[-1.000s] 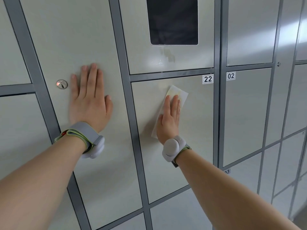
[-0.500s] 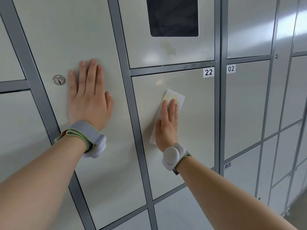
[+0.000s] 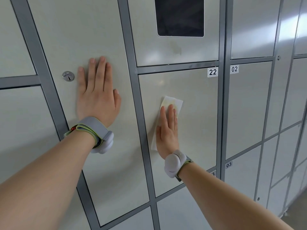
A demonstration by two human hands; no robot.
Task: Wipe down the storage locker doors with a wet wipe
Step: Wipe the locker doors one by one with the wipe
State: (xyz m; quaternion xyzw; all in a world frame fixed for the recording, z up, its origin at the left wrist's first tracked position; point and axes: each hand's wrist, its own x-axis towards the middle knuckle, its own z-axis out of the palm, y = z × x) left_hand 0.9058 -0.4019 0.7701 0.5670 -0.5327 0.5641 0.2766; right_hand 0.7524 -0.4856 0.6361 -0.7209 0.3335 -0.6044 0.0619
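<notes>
The locker door (image 3: 196, 90) is pale beige-grey; the frame bars (image 3: 127, 47) are darker grey; the wet wipe (image 3: 172, 101) is white, stained yellowish towards its twelve o'clock end; the screen (image 3: 180, 15), at twelve o'clock from the wipe, is black, white-rimmed; the number label (image 3: 212, 72) at two o'clock is white with black digits; the lock (image 3: 68, 76) at nine o'clock is silver; the left wristband (image 3: 93, 128) is grey, edged lime green.
</notes>
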